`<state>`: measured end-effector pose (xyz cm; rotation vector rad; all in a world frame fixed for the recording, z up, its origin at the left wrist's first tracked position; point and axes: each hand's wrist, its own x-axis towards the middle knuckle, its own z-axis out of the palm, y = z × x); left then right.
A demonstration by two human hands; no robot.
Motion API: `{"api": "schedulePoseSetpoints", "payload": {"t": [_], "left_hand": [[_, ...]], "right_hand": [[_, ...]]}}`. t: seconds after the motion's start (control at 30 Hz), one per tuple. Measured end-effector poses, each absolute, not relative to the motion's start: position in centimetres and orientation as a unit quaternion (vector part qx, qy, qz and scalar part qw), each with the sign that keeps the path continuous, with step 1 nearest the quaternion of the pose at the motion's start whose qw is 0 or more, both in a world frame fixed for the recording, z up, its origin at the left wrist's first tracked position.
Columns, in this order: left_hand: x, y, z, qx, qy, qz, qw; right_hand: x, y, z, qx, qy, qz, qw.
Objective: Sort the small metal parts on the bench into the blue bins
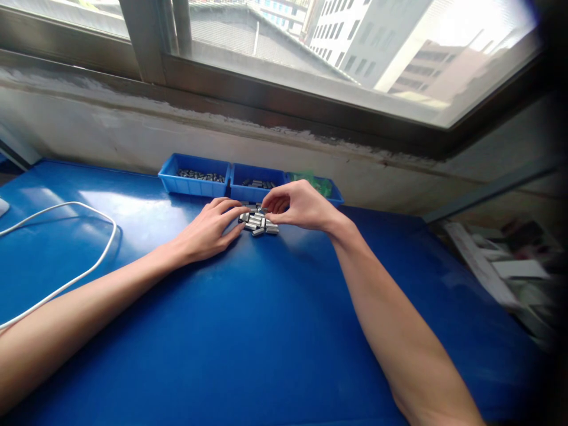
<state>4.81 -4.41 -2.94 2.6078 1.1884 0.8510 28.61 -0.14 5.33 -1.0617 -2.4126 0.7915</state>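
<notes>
A small pile of grey metal pieces (255, 221), short and block-like, lies on the blue table in front of the bins. At the pile's left edge rests my left hand (214, 228), its fingers spread and the fingertips by the pieces. My right hand (298, 204) is over the right side of the pile with its fingers curled and the thumb reaching to the pieces. Whatever may be between its fingertips is too small and too hidden to make out.
Against the wall stand a left blue bin (195, 186) with many small metal parts, a middle blue bin (248, 193) with grey pieces, and a right bin holding green plastic (322, 186). A white cable (100, 260) loops over the table's left side. Behind is a window.
</notes>
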Motion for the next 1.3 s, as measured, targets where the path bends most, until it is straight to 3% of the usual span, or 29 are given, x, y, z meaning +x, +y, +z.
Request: {"api": "schedulePoseSetpoints", "payload": {"t": [0.27,0.5,0.7,0.87,0.93,1.3], "left_hand": [[4.8,-4.7,-2.7,0.880,0.364,0.301,0.058],[4.9,-5.0,-2.5,0.891,0.335,0.302,0.053],[4.9,-5.0,-2.5,0.891,0.328,0.308,0.057],[4.8,-4.9,-2.6,0.888,0.331,0.315,0.057],[4.7,-4.9,-2.6,0.887,0.334,0.313,0.059],[4.6,-4.8,-2.7,0.885,0.340,0.313,0.062]], "right_hand": [[28.1,1.2,2.7,-0.462,-0.799,0.118,0.366],[28.5,2.1,1.4,-0.505,-0.769,0.066,0.385],[28.9,1.0,3.7,-0.453,-0.826,0.123,0.312],[28.5,-0.2,4.9,-0.364,-0.889,0.264,0.088],[28.2,-0.5,4.9,-0.355,-0.892,0.278,0.041],[27.6,-0.6,4.4,-0.356,-0.892,0.277,0.034]]}}
